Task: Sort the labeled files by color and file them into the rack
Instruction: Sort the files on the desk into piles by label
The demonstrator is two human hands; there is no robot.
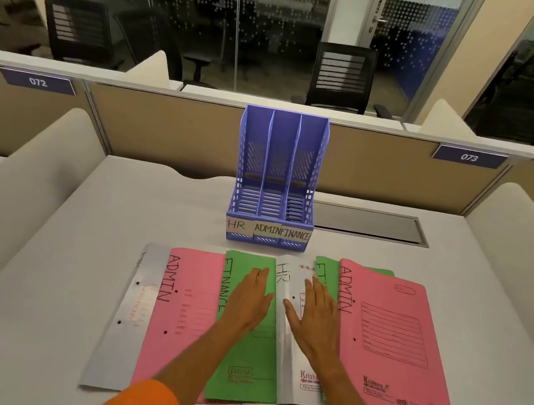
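Note:
Several overlapping files lie fanned across the desk. From left: a white file (123,319), a pink ADMIN file (185,297), a green FINANCE file (248,366), a white HR file (291,282), a second green file (326,273) mostly covered, and a pink ADMIN file (393,346). My left hand (249,300) rests flat on the green FINANCE file, fingers together. My right hand (313,320) lies flat on the white HR file. Behind the files stands a purple rack (275,182) with three empty slots labelled HR, ADMIN, FINANCE.
A beige partition (165,131) runs behind the rack, with cream side dividers (19,179) left and right. A grey cable tray (370,223) is set in the desk to the right of the rack. Black chairs (342,74) stand beyond the partition.

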